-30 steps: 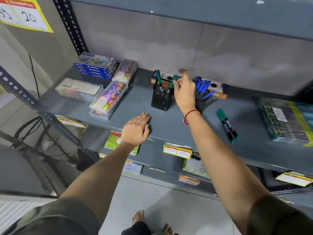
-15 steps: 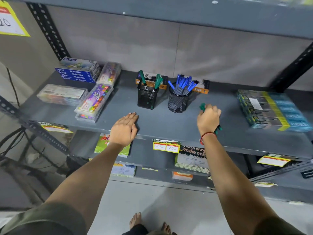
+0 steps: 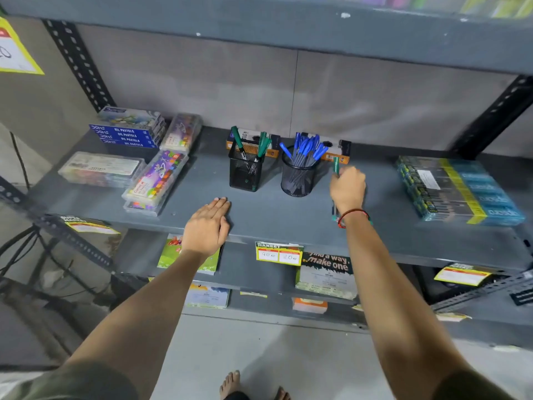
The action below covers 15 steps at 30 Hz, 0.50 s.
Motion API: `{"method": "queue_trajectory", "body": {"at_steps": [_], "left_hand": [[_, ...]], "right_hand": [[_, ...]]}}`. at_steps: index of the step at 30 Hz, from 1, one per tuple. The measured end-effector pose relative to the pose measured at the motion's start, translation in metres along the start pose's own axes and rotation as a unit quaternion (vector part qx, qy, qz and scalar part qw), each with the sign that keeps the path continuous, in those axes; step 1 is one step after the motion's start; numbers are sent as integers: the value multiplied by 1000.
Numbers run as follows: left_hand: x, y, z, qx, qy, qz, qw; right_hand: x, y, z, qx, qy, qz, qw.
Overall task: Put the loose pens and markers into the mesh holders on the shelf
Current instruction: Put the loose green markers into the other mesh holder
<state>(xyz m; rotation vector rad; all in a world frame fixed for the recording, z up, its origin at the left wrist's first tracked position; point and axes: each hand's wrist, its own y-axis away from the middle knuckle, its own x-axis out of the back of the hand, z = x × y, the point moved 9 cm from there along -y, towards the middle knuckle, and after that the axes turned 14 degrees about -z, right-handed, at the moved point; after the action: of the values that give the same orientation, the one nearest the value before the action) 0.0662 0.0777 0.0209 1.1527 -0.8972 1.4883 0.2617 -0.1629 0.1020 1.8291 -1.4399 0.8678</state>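
Observation:
Two black mesh holders stand mid-shelf. The square holder (image 3: pixel 245 173) on the left has three green markers in it. The round holder (image 3: pixel 297 179) beside it is packed with several blue pens (image 3: pixel 305 147). My right hand (image 3: pixel 347 189) is just right of the round holder, fist closed around a green marker (image 3: pixel 336 166); its green cap sticks up above my fingers and its dark end shows below my wrist. My left hand (image 3: pixel 208 226) lies flat, palm down, on the front edge of the grey shelf (image 3: pixel 274 215), holding nothing.
Oil pastel boxes (image 3: pixel 127 131) and clear crayon cases (image 3: pixel 157 180) fill the shelf's left end. A wrapped blue-and-yellow pack (image 3: pixel 458 190) lies at the right. Flat boxes lean behind the holders. A yellow price tag (image 3: pixel 278 254) hangs on the shelf lip; notebooks sit on the lower shelf.
My right hand left the square holder, went right to the loose green markers on the shelf, closed on them, and now lifts one upright. My left hand stayed put.

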Motion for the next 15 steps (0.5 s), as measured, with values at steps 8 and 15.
{"method": "queue_trajectory", "body": {"at_steps": [8,15], "left_hand": [[3,-1,1,-1,-3,1,1000],[7,-1,0,-3,12,16,1000]], "right_hand": [[42,38,-147,244,-221,121,936],[-39,9,-177,263,-108,3,959]]}}
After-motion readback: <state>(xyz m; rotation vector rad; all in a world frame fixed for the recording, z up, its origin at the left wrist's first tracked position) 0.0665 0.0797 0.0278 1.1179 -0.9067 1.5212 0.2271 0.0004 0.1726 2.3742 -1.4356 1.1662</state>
